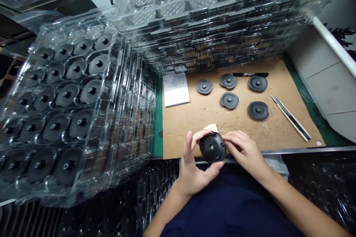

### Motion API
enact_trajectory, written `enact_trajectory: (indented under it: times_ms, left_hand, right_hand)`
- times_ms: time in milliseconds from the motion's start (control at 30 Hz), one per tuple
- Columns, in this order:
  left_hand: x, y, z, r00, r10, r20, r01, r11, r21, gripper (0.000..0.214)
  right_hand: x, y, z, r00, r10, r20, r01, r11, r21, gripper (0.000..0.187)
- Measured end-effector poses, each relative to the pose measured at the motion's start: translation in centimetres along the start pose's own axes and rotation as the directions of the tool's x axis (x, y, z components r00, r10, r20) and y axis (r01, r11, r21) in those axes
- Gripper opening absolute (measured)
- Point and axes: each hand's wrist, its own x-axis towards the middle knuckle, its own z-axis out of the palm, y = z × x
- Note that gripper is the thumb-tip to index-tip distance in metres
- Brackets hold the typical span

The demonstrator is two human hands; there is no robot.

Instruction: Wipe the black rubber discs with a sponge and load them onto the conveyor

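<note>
Both hands hold one black round disc part (pixel 212 147) over the near edge of the cardboard sheet (pixel 217 118). My left hand (pixel 191 166) cups it from the left and below, thumb under it and fingers partly raised. My right hand (pixel 244 150) grips its right rim with the fingertips. A small pale piece (pixel 211 127) peeks out just behind the disc. Several more black discs (pixel 229 100) lie loose on the cardboard farther away.
A tall stack of clear plastic trays (pixel 63 96) filled with black discs stands at the left. Another tray stack (pixel 217 18) rises at the back. A paper slip (pixel 175 89), a black marker (pixel 250 74) and a utility knife (pixel 290 117) lie on the cardboard.
</note>
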Motion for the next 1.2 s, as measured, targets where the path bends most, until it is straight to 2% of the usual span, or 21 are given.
enact_trajectory:
  times_ms: [33,100,200,300,367,433,533,667,800,933,1067,1167,1200]
  left_hand:
    - [0.0,-0.1,-0.1,0.998,0.064,0.027,-0.067,0.988,0.137,0.105]
    - [0.2,-0.1,-0.3,0.988,0.132,0.078,-0.149,0.953,0.266,0.113]
    - [0.5,0.5,-0.5,0.978,0.176,0.108,-0.202,0.925,0.323,0.115]
    - [0.5,1.1,-0.6,0.982,0.158,0.102,-0.182,0.931,0.315,0.117]
    - [0.4,1.3,-0.6,0.986,0.14,0.093,-0.162,0.945,0.285,0.117]
    - [0.1,1.5,-0.6,0.991,0.108,0.081,-0.125,0.961,0.248,0.114]
    - [-0.2,1.9,-0.6,0.997,-0.001,0.082,-0.012,0.987,0.163,0.11]
    - [-0.4,2.4,-0.6,0.969,-0.164,0.183,0.16,0.986,0.035,0.114]
    - [-0.2,2.7,-0.6,0.942,-0.219,0.254,0.234,0.972,-0.033,0.111]
    - [0.1,2.8,-0.6,0.937,-0.207,0.28,0.227,0.973,-0.04,0.112]
    - [0.4,3.1,-0.4,0.915,-0.24,0.324,0.273,0.96,-0.061,0.119]
    - [0.6,3.1,-0.2,0.912,-0.24,0.333,0.276,0.959,-0.065,0.12]
    - [0.6,3.0,-0.1,0.916,-0.229,0.33,0.262,0.963,-0.058,0.12]
  right_hand:
    - [-0.2,-0.1,-0.1,1.0,0.008,-0.007,-0.008,1.0,-0.004,0.023]
    - [-0.4,-0.5,-0.6,0.999,0.029,-0.038,-0.029,1.0,0.003,0.023]
    - [-0.4,-2.0,-1.8,0.99,0.078,-0.12,-0.066,0.993,0.098,0.021]
    - [-0.3,-3.8,-3.1,0.98,0.132,-0.15,-0.087,0.958,0.272,0.02]
    - [-0.2,-4.8,-3.8,0.988,0.143,-0.063,-0.108,0.916,0.386,0.021]
    - [0.2,-5.6,-4.4,0.986,0.117,0.116,-0.158,0.871,0.465,0.021]
    - [1.2,-6.3,-5.2,0.931,0.054,0.362,-0.247,0.821,0.514,0.022]
    - [2.2,-6.8,-6.0,0.846,0.014,0.533,-0.371,0.733,0.57,0.027]
    - [2.4,-7.0,-6.4,0.797,-0.025,0.604,-0.441,0.658,0.61,0.017]
    - [2.3,-6.9,-6.7,0.788,-0.027,0.616,-0.456,0.646,0.612,0.014]
    - [2.4,-6.7,-6.9,0.764,-0.047,0.644,-0.483,0.62,0.618,0.016]
    - [2.3,-6.7,-6.9,0.76,-0.06,0.648,-0.503,0.577,0.643,0.007]
    - [2.2,-6.7,-6.9,0.761,-0.057,0.647,-0.511,0.561,0.651,0.01]
